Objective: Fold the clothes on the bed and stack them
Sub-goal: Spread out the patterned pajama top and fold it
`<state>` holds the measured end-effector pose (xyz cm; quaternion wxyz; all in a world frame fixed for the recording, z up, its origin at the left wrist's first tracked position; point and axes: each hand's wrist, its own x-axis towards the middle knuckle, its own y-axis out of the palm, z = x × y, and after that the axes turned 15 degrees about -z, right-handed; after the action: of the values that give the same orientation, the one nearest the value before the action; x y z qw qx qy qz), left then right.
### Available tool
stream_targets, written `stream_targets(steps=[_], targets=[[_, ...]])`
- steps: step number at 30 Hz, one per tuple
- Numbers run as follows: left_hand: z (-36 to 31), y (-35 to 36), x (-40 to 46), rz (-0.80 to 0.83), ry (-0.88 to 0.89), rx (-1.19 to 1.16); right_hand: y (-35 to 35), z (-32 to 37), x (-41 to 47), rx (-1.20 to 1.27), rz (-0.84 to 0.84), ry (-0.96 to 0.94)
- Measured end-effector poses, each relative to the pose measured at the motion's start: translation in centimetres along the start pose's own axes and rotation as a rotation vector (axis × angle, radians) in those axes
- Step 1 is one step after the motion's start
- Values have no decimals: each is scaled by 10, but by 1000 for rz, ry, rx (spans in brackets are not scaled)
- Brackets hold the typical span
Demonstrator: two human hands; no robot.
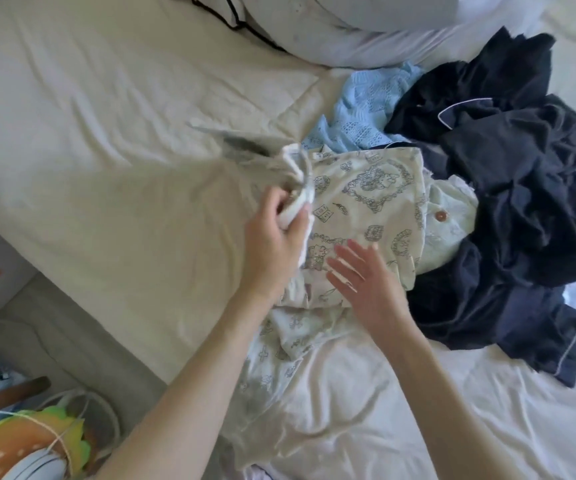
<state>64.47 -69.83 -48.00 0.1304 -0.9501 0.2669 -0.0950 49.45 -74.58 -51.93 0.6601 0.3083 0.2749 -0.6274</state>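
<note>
Two dark garments crowd printed pyjamas

Home bedroom: bed with rumpled white sheet fills the frame, pillow at top, loose clothes piled at right.

No legible text, label, brand, number or sign found. The printed garment carries line-drawn cartoon figures, frames and book shapes only; no letters can be made out in them. Dark clothes, right: plain, pale piping, no tag visible. Blue knit, far: pattern only.
</note>
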Motion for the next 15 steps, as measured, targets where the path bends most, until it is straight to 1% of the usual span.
stream_targets(steps=[1,2,3,4,5,6,9,11,13,15], targets=[[-7,20,-12,172,41,8,-14,12,-1,96,-36,-11],[-12,38,-25,363,65,44,-27,21,-1,128,-75,-34],[-13,53,-38,544,68,109,-37,27,0,123,-105,-48],[-5,65,-52,696,78,197,-45,30,1,68,-152,-56],[6,71,-64,779,93,278,-51,31,2,-16,-207,-59],[17,69,-74,797,128,339,-55,29,6,-133,-271,-70],[55,42,-88,698,275,494,-60,21,20,-441,-387,-146],[79,17,-87,637,291,625,-60,18,30,-554,-437,-216],[97,-2,-84,651,327,707,-62,14,35,-619,-504,-258],[110,-13,-83,681,383,724,-69,6,31,-666,-568,-283]])
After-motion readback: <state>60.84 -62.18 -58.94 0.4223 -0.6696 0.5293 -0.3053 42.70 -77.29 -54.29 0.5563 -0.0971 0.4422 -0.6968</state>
